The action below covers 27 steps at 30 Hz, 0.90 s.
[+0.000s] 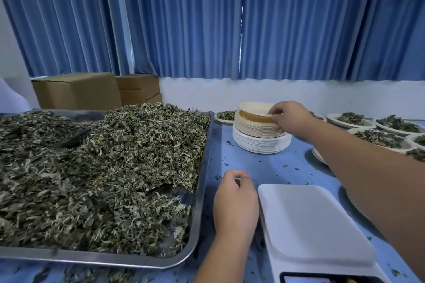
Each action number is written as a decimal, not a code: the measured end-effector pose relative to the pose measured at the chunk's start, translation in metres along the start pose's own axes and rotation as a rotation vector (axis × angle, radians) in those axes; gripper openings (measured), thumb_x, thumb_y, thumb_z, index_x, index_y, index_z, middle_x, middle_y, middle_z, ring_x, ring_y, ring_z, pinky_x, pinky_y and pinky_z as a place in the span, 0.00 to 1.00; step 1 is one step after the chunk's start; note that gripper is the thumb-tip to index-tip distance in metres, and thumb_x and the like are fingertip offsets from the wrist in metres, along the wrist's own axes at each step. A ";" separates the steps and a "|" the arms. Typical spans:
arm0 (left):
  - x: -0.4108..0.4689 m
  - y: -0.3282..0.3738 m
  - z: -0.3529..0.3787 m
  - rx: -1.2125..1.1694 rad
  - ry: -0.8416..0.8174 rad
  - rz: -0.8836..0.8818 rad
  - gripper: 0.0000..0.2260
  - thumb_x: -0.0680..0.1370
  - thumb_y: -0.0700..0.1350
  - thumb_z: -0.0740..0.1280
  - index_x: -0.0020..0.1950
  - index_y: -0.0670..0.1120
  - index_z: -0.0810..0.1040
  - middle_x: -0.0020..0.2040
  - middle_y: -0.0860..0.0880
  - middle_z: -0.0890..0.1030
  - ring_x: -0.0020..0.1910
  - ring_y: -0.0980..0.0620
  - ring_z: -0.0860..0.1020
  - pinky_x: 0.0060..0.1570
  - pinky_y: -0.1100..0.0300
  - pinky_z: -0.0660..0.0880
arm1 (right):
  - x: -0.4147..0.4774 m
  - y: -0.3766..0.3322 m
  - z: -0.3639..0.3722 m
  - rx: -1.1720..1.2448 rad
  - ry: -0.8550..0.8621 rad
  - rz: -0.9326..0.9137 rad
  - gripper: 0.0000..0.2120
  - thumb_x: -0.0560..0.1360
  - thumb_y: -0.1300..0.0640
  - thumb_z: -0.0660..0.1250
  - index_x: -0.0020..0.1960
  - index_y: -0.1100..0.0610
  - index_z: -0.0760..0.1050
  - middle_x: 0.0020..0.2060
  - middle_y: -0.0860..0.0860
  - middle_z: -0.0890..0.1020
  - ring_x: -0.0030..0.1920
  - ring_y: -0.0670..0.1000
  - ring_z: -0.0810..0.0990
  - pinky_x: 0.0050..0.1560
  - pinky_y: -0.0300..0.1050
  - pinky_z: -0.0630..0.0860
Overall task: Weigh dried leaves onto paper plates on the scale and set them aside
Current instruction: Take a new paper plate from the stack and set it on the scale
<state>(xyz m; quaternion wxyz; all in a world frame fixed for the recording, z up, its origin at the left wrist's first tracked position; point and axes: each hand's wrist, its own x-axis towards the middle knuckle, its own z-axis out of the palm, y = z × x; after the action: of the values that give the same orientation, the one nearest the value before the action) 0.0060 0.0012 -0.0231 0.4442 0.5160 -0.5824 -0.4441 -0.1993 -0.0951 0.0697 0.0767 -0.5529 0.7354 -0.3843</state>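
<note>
Your right hand (291, 119) reaches forward and pinches the rim of the top paper plate (253, 109), which sits tilted with its far edge raised off the stack of plates (259, 140) beneath it. Your left hand (235, 204) is nearer you, fingers loosely curled and holding nothing. It lies between the metal tray (202, 190) heaped with dried leaves (103, 167) on its left and the bare white scale (310, 225) just beside it on its right. The filled plates (379, 138) lie on the blue table (264, 167) to the right of your right forearm.
</note>
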 end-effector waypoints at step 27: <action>-0.020 0.020 -0.019 -0.423 0.098 -0.004 0.08 0.81 0.47 0.60 0.50 0.51 0.80 0.47 0.49 0.83 0.45 0.50 0.80 0.46 0.54 0.74 | -0.218 0.023 -0.050 0.724 0.095 0.091 0.20 0.79 0.57 0.63 0.31 0.63 0.80 0.25 0.51 0.77 0.24 0.46 0.72 0.26 0.34 0.70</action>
<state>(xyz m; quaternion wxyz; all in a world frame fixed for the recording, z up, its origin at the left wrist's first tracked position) 0.0224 0.0211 -0.0008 0.5696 0.4333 -0.4530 -0.5317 -0.1613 0.1210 0.0210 0.2501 -0.4380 0.5784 -0.6411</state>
